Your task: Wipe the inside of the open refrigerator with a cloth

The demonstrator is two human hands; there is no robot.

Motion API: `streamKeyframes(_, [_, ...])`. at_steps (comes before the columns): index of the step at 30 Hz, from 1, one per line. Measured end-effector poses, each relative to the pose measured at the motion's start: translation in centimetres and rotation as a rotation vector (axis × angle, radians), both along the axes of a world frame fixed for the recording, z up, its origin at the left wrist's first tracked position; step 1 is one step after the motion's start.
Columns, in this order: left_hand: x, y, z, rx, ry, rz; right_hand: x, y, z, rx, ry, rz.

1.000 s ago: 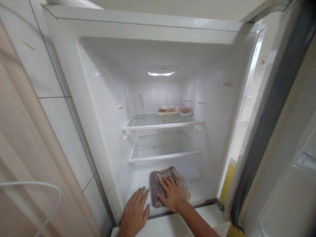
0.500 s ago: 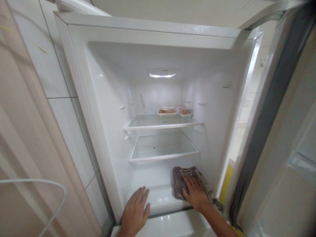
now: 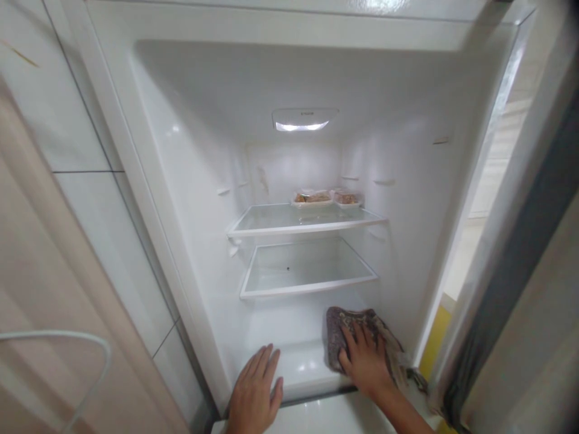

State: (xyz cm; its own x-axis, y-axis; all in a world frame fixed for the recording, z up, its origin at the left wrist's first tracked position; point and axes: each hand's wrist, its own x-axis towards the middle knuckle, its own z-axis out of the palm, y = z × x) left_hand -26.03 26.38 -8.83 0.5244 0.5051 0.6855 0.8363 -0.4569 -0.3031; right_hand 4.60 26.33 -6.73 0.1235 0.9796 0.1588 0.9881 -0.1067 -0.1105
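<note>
Two hands low in an open fridge, one flat on a cloth.
The left hand [image 3: 254, 392] lies flat, fingers loosely spread, on the front lip of the fridge floor [image 3: 301, 367]. To its right, the right hand [image 3: 364, 361] presses down, fingers splayed, on a grey-brown cloth [image 3: 337, 331] bunched under it. Above both hands is the lower shelf [image 3: 298, 274], then the upper shelf [image 3: 280, 222] with food trays [image 3: 312, 198].

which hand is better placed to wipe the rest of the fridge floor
Right, probably. The right hand lies flat on the cloth at the right of the fridge floor. The left hand rests bare on the floor's front edge, apart from the cloth.
</note>
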Motion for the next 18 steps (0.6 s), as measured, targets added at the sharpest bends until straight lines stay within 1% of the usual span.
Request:
streamKeyframes(3, [0.0,-0.1,0.2,-0.019,0.009,0.009,0.0,2.9,0.6,-0.046,0.019,-0.031])
streamKeyframes(5, [0.0,-0.1,0.2,-0.024,0.022,0.017,0.2,4.9,0.8,-0.049,0.025,-0.02])
streamKeyframes(7, [0.0,-0.1,0.1,-0.026,0.028,0.015,0.5,6.6,0.7,-0.032,0.017,0.024])
streamKeyframes(11, [0.0,0.0,0.0,-0.039,0.027,0.0,1.3,9.7,-0.1,-0.01,0.022,0.116])
streamKeyframes(15, [0.2,0.0,0.1,-0.032,0.014,0.004,1.6,11.8,-0.4,0.011,0.036,0.153])
streamKeyframes(18, [0.2,-0.1,0.2,-0.031,0.02,0.013,1.5,11.8,0.0,0.017,0.047,0.163])
